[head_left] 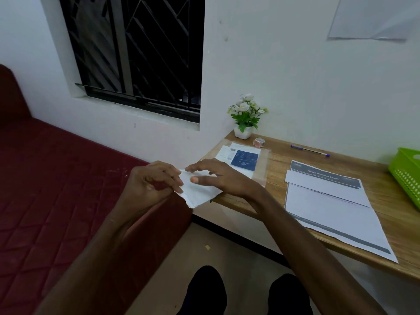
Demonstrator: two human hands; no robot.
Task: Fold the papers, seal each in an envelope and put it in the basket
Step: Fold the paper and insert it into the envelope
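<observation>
White walls and a barred window back the wooden desk. Off its left corner, the left hand pinches a folded paper in its grip while the right hand lies flat across it, likely pressing the crease. Two printed sheets wait; one green basket stands at the right edge.

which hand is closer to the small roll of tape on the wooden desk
The right hand. It rests over the desk's near-left corner, below the small tape roll. The left hand is farther left, off the desk edge, gripping the folded white paper.
</observation>
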